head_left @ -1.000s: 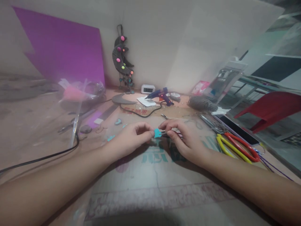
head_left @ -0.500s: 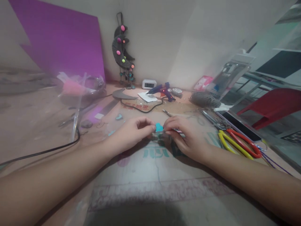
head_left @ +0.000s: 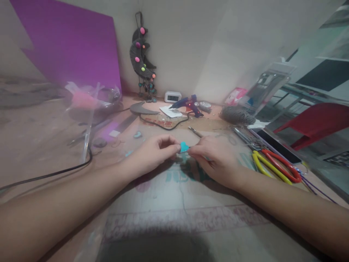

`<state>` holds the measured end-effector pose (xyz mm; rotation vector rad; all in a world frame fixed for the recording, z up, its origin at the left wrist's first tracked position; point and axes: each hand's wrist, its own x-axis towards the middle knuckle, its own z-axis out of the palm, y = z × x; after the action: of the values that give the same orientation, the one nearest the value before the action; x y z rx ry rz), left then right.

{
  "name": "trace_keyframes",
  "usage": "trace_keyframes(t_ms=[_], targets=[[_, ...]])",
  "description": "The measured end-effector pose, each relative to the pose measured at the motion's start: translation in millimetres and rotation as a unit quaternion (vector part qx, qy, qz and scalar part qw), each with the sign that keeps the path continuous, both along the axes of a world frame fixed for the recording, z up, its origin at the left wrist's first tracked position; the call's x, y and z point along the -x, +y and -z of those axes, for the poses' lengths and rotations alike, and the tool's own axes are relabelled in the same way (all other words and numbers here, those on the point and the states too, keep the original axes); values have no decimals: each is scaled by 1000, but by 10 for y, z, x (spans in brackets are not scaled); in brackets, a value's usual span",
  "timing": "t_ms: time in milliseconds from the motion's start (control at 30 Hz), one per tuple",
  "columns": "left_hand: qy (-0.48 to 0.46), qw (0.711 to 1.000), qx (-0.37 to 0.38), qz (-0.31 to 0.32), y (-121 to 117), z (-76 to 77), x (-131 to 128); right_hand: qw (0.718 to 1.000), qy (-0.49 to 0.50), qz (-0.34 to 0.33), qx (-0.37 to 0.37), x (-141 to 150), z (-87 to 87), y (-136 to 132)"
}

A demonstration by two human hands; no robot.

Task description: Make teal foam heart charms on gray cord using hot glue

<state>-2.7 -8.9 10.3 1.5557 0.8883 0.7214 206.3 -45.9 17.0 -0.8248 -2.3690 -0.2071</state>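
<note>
Both hands meet over the middle of a cardboard sheet on the desk. My left hand pinches a small teal heart-shaped piece between thumb and forefinger. My right hand is closed, its fingertips touching the heart's right edge; what it grips, if anything, is hidden under the fingers. More small teal pieces lie on the desk to the left of my hands.
A blue glue gun with a black cord, a white clock and a dark crescent ornament stand at the back. Yellow and red-handled pliers, grey twine and a phone lie right. A purple board and plastic bag sit left.
The view shifted slightly upward. My right hand has closed in on the heart's right edge, and the thin tool seen in it earlier is now out of sight.
</note>
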Motion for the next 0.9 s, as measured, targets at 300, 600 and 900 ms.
trace_keyframes(t_ms=[300, 600, 900], targets=[[-16, 1000, -6, 6, 41, 62, 6, 1000, -26, -8, 3, -2, 28, 11], [-14, 1000, -9, 2, 28, 43, 1, 1000, -21, -13, 7, 7, 35, 4], [-12, 1000, -9, 0, 33, 48, 7, 1000, -30, -2, 5, 22, 28, 4]])
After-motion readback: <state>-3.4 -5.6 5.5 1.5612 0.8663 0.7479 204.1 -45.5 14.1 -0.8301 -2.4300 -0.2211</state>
